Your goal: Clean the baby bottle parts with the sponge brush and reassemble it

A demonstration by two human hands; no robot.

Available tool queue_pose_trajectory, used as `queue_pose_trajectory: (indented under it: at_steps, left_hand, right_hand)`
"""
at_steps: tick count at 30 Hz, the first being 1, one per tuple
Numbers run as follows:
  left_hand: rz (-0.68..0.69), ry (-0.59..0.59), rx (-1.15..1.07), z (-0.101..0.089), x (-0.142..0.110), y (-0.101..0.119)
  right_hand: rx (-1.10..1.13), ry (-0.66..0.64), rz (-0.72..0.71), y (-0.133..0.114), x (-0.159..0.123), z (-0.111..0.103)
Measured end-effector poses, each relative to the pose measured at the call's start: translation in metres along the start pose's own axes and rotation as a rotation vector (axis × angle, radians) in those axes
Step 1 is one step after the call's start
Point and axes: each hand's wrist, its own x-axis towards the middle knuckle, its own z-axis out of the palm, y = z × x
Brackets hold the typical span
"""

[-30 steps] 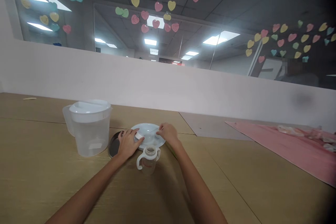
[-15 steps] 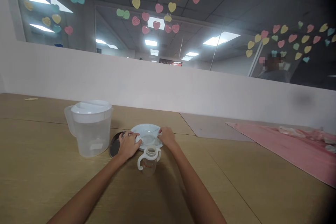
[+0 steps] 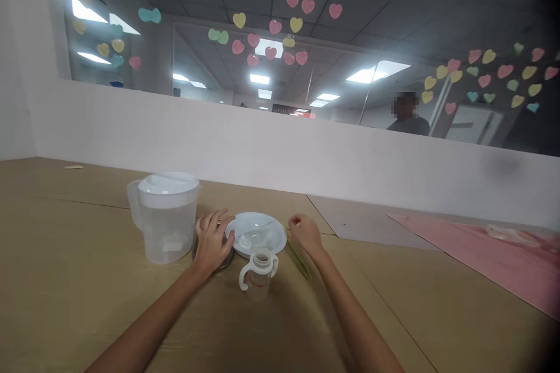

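Forearms (image 3: 153,315) slant forward across the desk (image 3: 87,291), one to either side of a white plate (image 3: 242,222).
Left hand (image 3: 213,245), palm downward with fingers spread and released, lies over a dark round object (image 3: 225,263) at the plate's left; contact cannot be told. Right hand (image 3: 306,234), bent at the wrist, curls its fingers just beyond the plate's right rim; whether they pinch anything cannot be told. The plate sits toward the desk's far edge, with a two-handled bottle (image 3: 258,284) upright on its near side and a yellow-green utensil (image 3: 301,262) beside the right hand.
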Motion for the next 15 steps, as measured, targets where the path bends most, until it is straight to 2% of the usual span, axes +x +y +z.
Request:
queue_pose_trajectory:
  at_steps: [2,5,7,10,12,15]
  left_hand:
    - [0.034,0.169,0.018,-0.018,0.0,-0.011]
    - [-0.04,0.404,0.018,-0.042,-0.002,-0.036]
    - [-0.157,0.538,-0.032,-0.052,-0.003,-0.057]
    - [-0.442,0.724,-0.117,-0.056,-0.003,-0.098]
    - [-0.655,0.772,-0.167,-0.055,-0.002,-0.127]
    - [-0.825,0.676,-0.341,-0.054,0.002,-0.161]
  right_hand:
    - [0.001,0.001,0.029,0.019,-0.005,-0.007]
    - [0.002,-0.004,0.119,0.054,-0.012,-0.009]
    - [0.034,-0.015,0.19,0.075,-0.015,-0.003]
    - [0.093,-0.05,0.275,0.096,-0.019,0.01]
    - [0.115,-0.086,0.304,0.102,-0.02,0.016]
    - [0.135,-0.081,0.309,0.104,-0.019,0.02]
